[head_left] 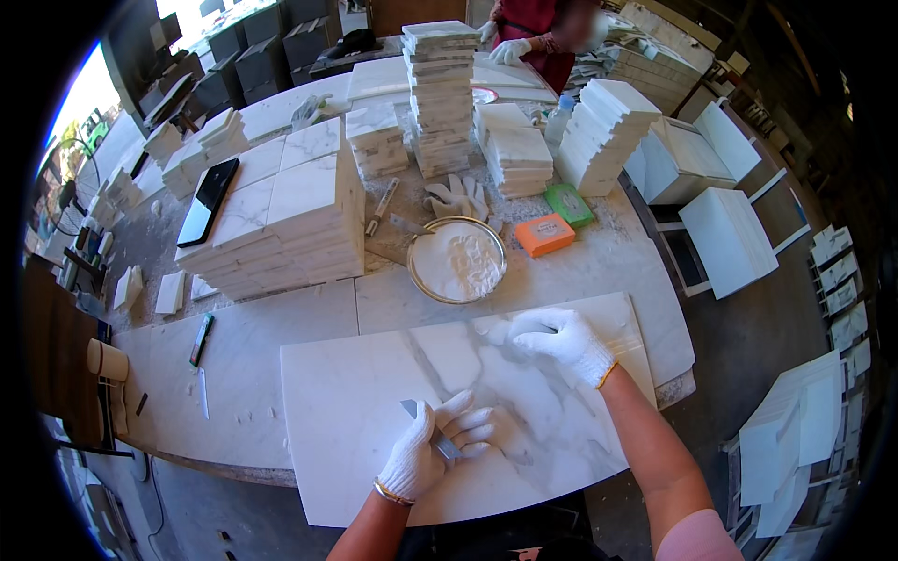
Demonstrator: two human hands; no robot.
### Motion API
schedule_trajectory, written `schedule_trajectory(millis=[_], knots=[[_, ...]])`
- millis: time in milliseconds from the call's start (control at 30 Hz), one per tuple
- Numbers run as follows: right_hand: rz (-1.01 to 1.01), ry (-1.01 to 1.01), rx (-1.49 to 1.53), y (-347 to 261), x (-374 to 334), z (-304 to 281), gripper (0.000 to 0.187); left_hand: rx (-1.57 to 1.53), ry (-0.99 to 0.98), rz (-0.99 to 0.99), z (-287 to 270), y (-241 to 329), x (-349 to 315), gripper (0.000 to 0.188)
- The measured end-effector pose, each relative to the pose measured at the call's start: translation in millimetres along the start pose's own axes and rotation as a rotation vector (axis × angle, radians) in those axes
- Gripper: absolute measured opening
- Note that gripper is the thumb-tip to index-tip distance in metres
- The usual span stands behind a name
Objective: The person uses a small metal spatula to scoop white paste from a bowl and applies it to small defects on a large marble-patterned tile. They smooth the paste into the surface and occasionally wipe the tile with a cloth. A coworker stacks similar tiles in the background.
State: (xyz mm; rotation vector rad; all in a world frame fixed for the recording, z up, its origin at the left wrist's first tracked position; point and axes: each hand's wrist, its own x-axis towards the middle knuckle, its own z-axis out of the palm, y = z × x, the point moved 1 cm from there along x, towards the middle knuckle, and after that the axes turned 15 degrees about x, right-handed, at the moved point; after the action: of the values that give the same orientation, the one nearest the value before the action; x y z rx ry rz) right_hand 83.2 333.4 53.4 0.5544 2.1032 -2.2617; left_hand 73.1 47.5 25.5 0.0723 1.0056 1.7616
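A polished white marble slab [374,374] with grey veins lies in front of me. Over its near part my left hand [426,449], in a white knit glove, holds a flat grey metal scraper blade [447,448] under the thumb, its fingers partly spread. My right hand [564,344], also gloved, rests at the slab's far right part. Its fingers are bent together, and whatever they may hold is hidden. Just beyond the slab stands a round tin [412,271] of white paste, with a putty knife [408,224] at its rim.
An orange box [544,235] and a green box [569,205] sit beyond the slab. A phone [208,202] lies on stacked marble tiles [309,201]. Tall tile stacks [441,103] stand farther back. A utility knife [201,339] lies left. Across the table is another person [538,42] in gloves.
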Motion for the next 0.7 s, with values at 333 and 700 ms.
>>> schedule_trajectory(millis=[333, 700], knots=[[-0.346, 0.441, -0.293, -26.3, 14.8, -79.0, 0.036, -0.031, 0.043, -0.021, -0.2, -1.4, -1.2, 0.082], [-0.253, 0.545, -0.353, 3.1, 61.2, -158.9, 0.037, -0.017, 0.048, -0.031, 5.4, -2.0, 3.0, 0.077]])
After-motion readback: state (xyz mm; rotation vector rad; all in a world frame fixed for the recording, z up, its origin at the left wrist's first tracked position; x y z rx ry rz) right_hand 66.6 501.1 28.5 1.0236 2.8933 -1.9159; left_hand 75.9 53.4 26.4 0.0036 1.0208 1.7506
